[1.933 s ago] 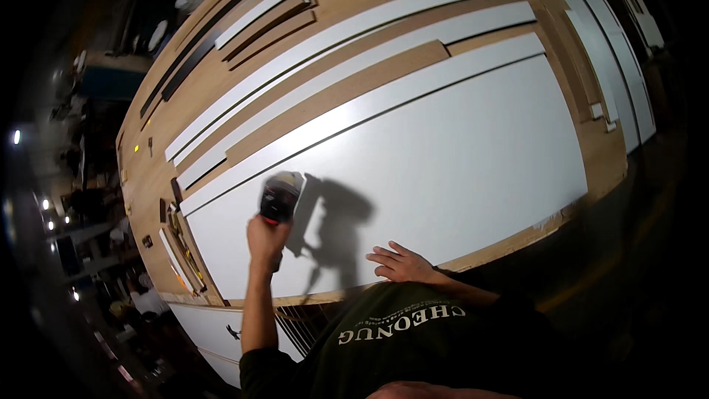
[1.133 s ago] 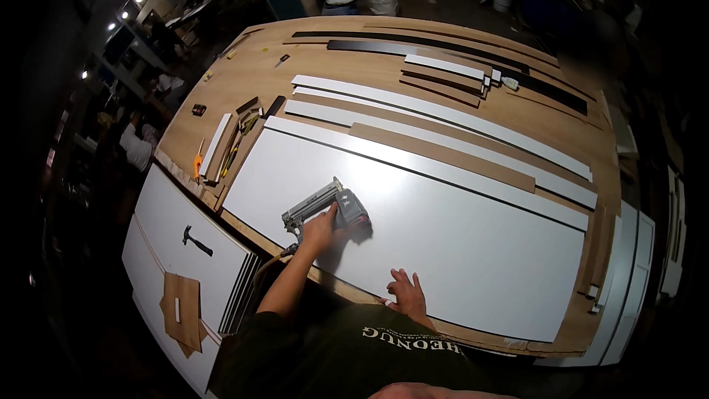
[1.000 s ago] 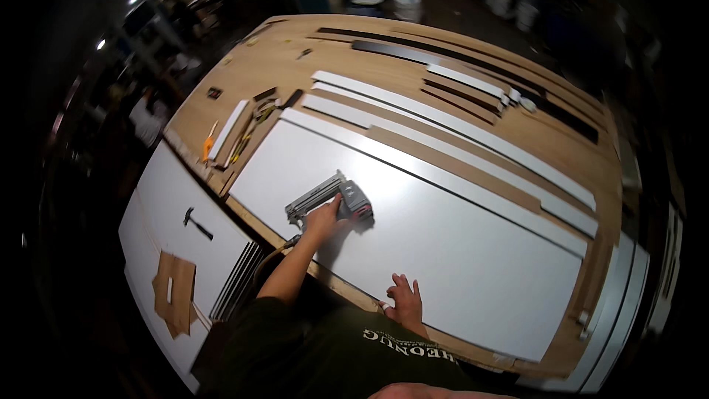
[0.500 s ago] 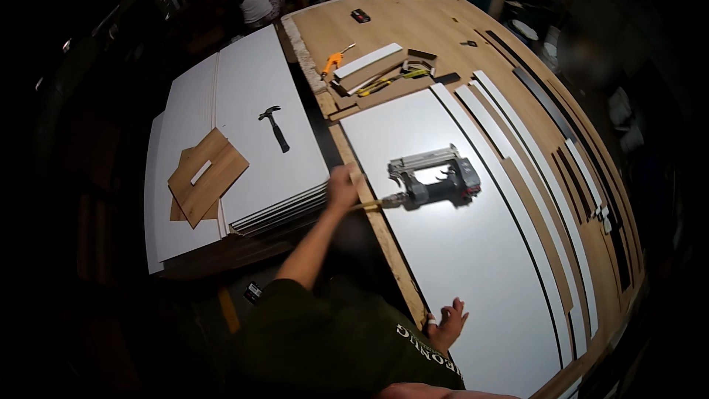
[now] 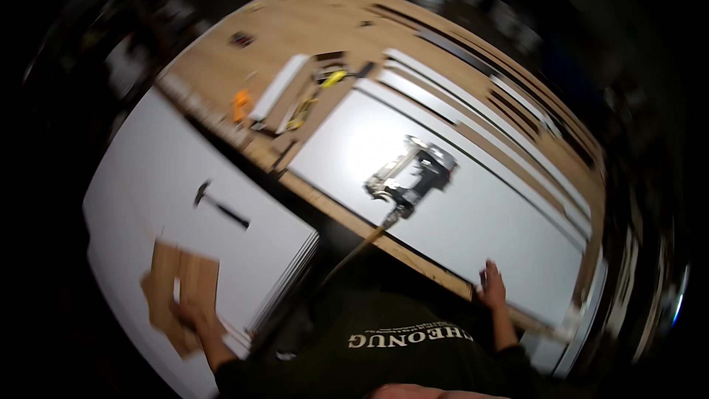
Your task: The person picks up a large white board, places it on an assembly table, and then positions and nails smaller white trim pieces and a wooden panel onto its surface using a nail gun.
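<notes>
My left hand (image 5: 196, 318) reaches down to the left and lies on a brown wooden piece (image 5: 177, 292) on top of a stack of white panels (image 5: 148, 177); blur hides whether it grips. My right hand (image 5: 491, 287) rests flat, fingers spread, on the near edge of a large white panel (image 5: 473, 214) on the workbench. A grey nail gun (image 5: 413, 174) lies by itself on that panel, and its hose (image 5: 354, 251) trails toward my body.
A black hammer (image 5: 218, 205) lies on the white stack. On the wooden workbench (image 5: 295, 29) sit an orange tool (image 5: 240, 103), a yellow tool (image 5: 332, 77), a white strip (image 5: 277, 89) and long white and brown strips (image 5: 502, 103). The surroundings are dark.
My left hand has let go of the nail gun, which now lies on the panel, and has moved left to the brown piece. The view has swung left. My right hand stays on the panel edge.
</notes>
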{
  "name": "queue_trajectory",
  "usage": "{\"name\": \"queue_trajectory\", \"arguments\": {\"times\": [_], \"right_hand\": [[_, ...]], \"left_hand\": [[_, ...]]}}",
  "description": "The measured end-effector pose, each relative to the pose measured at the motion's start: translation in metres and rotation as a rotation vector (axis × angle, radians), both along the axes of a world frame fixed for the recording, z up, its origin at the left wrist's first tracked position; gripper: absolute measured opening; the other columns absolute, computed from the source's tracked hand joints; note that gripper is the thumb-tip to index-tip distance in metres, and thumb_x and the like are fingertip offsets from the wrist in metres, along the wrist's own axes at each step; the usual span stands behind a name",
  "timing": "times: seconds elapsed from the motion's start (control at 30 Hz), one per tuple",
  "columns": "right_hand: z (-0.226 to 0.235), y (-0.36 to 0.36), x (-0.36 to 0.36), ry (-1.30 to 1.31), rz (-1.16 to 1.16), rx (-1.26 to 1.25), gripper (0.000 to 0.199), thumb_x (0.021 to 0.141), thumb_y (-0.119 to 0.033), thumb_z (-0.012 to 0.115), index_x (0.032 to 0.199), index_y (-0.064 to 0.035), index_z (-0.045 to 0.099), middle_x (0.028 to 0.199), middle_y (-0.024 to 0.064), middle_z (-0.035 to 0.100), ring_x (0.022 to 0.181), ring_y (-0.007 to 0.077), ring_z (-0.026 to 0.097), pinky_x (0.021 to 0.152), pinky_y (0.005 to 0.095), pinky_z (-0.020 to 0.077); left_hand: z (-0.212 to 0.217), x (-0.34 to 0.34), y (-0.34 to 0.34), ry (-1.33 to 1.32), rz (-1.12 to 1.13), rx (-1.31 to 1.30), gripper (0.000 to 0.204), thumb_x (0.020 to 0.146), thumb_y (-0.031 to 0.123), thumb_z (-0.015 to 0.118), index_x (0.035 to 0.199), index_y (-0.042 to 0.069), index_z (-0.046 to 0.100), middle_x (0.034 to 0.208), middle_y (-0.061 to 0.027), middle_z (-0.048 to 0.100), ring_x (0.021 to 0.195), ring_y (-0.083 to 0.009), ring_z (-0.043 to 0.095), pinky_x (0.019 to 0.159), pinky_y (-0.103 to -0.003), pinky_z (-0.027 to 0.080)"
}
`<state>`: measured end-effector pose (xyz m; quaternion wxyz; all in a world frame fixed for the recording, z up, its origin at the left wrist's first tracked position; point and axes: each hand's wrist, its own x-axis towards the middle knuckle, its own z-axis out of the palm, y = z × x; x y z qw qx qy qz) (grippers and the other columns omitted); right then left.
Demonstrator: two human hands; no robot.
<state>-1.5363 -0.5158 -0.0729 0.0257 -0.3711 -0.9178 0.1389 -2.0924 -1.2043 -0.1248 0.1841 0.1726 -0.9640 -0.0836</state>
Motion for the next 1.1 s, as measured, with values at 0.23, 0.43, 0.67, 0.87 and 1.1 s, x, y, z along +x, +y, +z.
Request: {"name": "queue_trajectory", "arguments": {"times": [0.23,0.43,0.67,0.87,1.1], "right_hand": [[0.036,-0.029,-0.025,-0.016,-0.351,-0.061,0.040,0.070,-0.002,0.064,0.106,-0.0124,0.051,0.141,0.0131,0.041,0.119,0.0357,0.049,0.090,0.0408,0.0482],[0.024,-0.037,-0.043,-0.022,-0.372,-0.004,0.041,0.071,-0.003,0.065,0.108,-0.0119,0.051,0.139,0.0131,0.043,0.120,0.0354,0.048,0.092,0.0421,0.0476],[0.058,-0.094,-0.142,0.525,-0.290,-0.394,0.051,0.081,-0.025,0.070,0.125,-0.0084,0.049,0.131,0.0169,0.050,0.120,0.0323,0.050,0.099,0.0395,0.0421],[0.109,-0.134,-0.154,0.248,-0.118,-0.739,0.058,0.088,-0.045,0.059,0.128,-0.0045,0.050,0.124,0.0194,0.056,0.114,0.0357,0.054,0.097,0.0397,0.0424],[0.066,-0.170,-0.059,0.320,-0.447,-0.573,0.050,0.086,-0.041,0.062,0.121,-0.0060,0.055,0.115,0.0170,0.061,0.100,0.0346,0.060,0.085,0.0395,0.0484]], "left_hand": [[0.060,-0.027,0.045,-0.499,0.051,-0.021,0.045,0.090,0.018,0.052,0.132,0.004,0.049,0.122,-0.0222,0.053,0.117,-0.0407,0.050,0.100,-0.044,0.041],[0.015,-0.098,0.002,-0.249,-0.363,0.377,0.042,0.090,0.020,0.054,0.129,0.004,0.053,0.117,-0.0248,0.053,0.106,-0.0422,0.052,0.090,-0.044,0.044],[0.146,-0.055,0.298,0.001,-1.257,0.047,0.037,0.087,0.020,0.056,0.119,0.002,0.058,0.100,-0.0246,0.054,0.089,-0.0410,0.052,0.077,-0.048,0.042],[0.210,0.124,0.552,0.148,-1.876,0.185,0.034,0.076,0.013,0.066,0.109,0.007,0.063,0.089,-0.0145,0.058,0.081,-0.0329,0.057,0.068,-0.044,0.044],[0.161,0.315,0.679,0.015,-2.432,0.040,0.025,0.081,0.019,0.057,0.104,0.012,0.059,0.089,-0.0096,0.056,0.087,-0.0280,0.054,0.071,-0.041,0.039]]}}
